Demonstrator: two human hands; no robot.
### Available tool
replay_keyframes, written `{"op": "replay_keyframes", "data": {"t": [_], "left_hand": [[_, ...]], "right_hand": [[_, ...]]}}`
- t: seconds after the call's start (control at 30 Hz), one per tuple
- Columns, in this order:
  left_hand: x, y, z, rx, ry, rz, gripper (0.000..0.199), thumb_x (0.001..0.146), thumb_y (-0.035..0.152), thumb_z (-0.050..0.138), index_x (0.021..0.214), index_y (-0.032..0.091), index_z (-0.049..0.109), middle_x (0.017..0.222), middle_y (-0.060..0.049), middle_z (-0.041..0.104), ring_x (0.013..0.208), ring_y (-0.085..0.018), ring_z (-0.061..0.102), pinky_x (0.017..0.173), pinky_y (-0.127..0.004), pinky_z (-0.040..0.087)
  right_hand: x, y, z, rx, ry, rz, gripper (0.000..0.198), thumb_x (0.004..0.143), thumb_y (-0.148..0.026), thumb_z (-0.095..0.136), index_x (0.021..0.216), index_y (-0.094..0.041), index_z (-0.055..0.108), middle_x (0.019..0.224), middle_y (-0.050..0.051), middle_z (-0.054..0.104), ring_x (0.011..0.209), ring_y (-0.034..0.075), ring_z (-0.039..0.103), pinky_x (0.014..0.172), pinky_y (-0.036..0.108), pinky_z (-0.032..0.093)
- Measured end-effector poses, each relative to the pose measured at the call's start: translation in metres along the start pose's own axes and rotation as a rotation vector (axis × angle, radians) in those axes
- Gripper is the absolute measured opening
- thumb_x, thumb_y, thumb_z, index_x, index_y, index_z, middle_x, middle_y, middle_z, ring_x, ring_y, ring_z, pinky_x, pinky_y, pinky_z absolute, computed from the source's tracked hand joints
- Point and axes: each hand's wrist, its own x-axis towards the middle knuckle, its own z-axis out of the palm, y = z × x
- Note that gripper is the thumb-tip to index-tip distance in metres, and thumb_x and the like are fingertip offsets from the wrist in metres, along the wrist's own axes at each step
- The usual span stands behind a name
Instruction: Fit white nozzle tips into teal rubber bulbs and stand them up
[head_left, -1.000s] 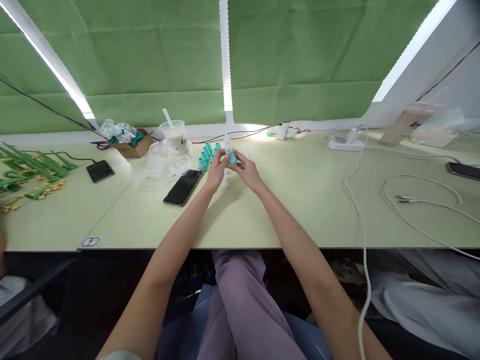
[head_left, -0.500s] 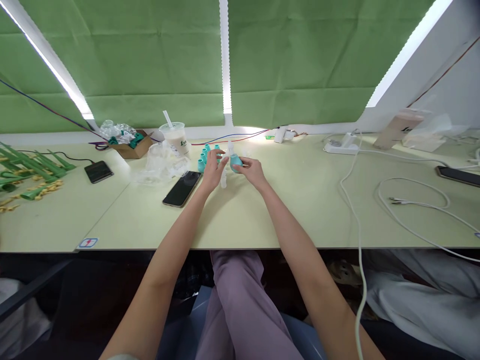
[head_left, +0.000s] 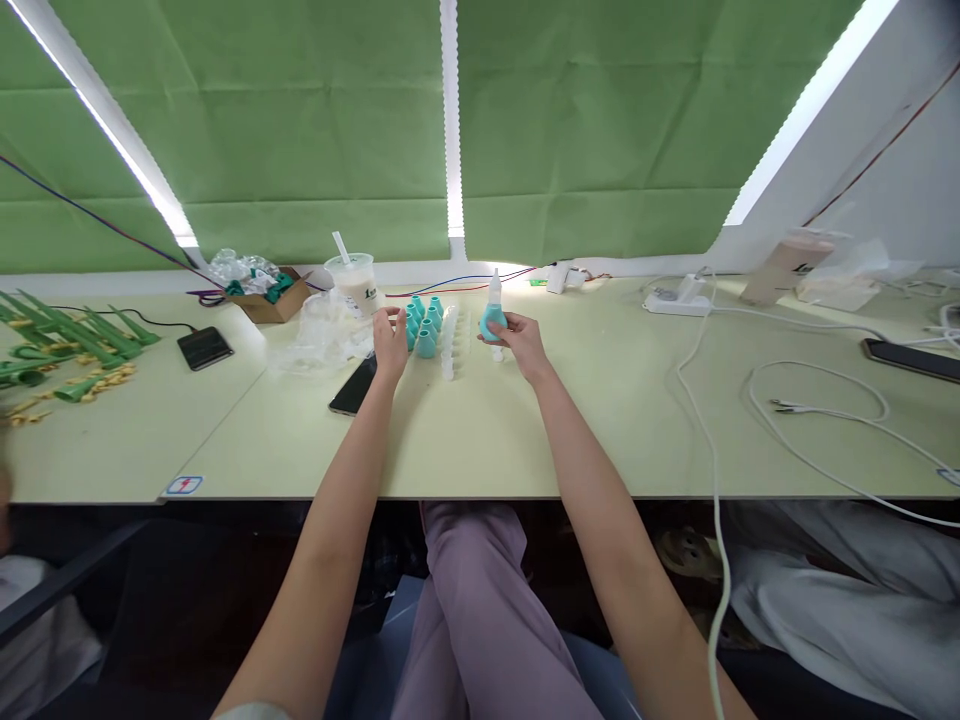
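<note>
My right hand (head_left: 521,342) grips a bulb syringe (head_left: 493,318) with a teal squeeze bulb and a clear nozzle pointing up. My left hand (head_left: 391,345) is at the left side of several teal bulbs (head_left: 427,343), which stand in rows with their open necks up. Its fingers are bent and slightly apart, with nothing visible in them; whether they touch a bulb is unclear. To the right of the bulbs runs a line of clear nozzles (head_left: 448,350). Another small clear piece (head_left: 497,354) shows on the table just below the held bulb.
A black phone (head_left: 352,390) lies partly behind my left wrist. Behind it are a crumpled plastic bag (head_left: 322,335), a drink cup (head_left: 358,280) and a cardboard box (head_left: 281,300). White cables (head_left: 709,430) and a power strip (head_left: 679,300) are on the right; green plastic parts (head_left: 82,345) lie left.
My left hand has left the bulb syringe and moved left to the teal bulbs. My right hand has carried the syringe slightly right, and its nozzle now stands clearly on the bulb.
</note>
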Motion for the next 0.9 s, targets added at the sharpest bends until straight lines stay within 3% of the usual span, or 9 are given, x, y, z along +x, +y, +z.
{"op": "replay_keyframes", "data": {"t": [0.1, 0.27, 0.47, 0.63, 0.8, 0.9], "left_hand": [[0.002, -0.006, 0.000, 0.020, 0.003, 0.007, 0.027, 0.093, 0.043, 0.044, 0.097, 0.019, 0.053, 0.107, -0.010, 0.057, 0.092, -0.018, 0.057, 0.085, -0.032, 0.044], [0.003, -0.011, -0.001, 0.034, -0.020, 0.001, 0.023, 0.093, 0.039, 0.044, 0.098, 0.018, 0.052, 0.108, -0.010, 0.057, 0.093, -0.018, 0.057, 0.084, -0.031, 0.045], [0.003, -0.010, 0.000, 0.050, -0.026, 0.002, 0.019, 0.091, 0.037, 0.047, 0.095, 0.019, 0.054, 0.108, -0.009, 0.057, 0.088, -0.017, 0.058, 0.081, -0.030, 0.045], [0.001, -0.007, 0.000, 0.082, -0.052, 0.027, 0.017, 0.091, 0.034, 0.047, 0.093, 0.019, 0.055, 0.107, -0.009, 0.057, 0.085, -0.017, 0.058, 0.081, -0.031, 0.045], [-0.001, -0.004, 0.000, 0.080, -0.069, 0.039, 0.015, 0.091, 0.033, 0.048, 0.089, 0.020, 0.055, 0.105, -0.008, 0.056, 0.085, -0.018, 0.059, 0.081, -0.032, 0.045], [-0.001, -0.003, 0.000, 0.087, -0.089, 0.047, 0.014, 0.091, 0.031, 0.048, 0.088, 0.020, 0.055, 0.104, -0.008, 0.056, 0.086, -0.019, 0.059, 0.080, -0.033, 0.045]], "right_hand": [[0.002, 0.002, -0.008, 0.003, 0.047, 0.005, 0.054, 0.047, -0.057, 0.083, 0.080, -0.018, 0.067, 0.075, 0.001, 0.067, 0.075, 0.022, 0.070, 0.087, 0.046, 0.059], [0.004, 0.002, -0.013, 0.031, 0.004, 0.023, 0.049, 0.056, -0.056, 0.080, 0.085, -0.019, 0.067, 0.088, 0.002, 0.069, 0.079, 0.018, 0.070, 0.090, 0.041, 0.058], [0.009, 0.007, -0.017, -0.006, 0.118, -0.016, 0.059, 0.041, -0.058, 0.085, 0.080, -0.019, 0.065, 0.075, -0.001, 0.067, 0.070, 0.019, 0.068, 0.084, 0.045, 0.060], [0.015, 0.012, -0.024, -0.029, 0.158, -0.031, 0.058, 0.049, -0.059, 0.081, 0.088, -0.020, 0.065, 0.087, 0.000, 0.069, 0.080, 0.018, 0.069, 0.085, 0.038, 0.060], [0.019, 0.014, -0.030, -0.092, 0.253, -0.050, 0.058, 0.046, -0.057, 0.081, 0.086, -0.018, 0.063, 0.080, 0.001, 0.067, 0.080, 0.020, 0.067, 0.080, 0.039, 0.059], [0.018, 0.013, -0.033, -0.094, 0.272, -0.055, 0.059, 0.051, -0.058, 0.078, 0.092, -0.018, 0.063, 0.088, 0.003, 0.068, 0.086, 0.020, 0.066, 0.082, 0.038, 0.059]]}}
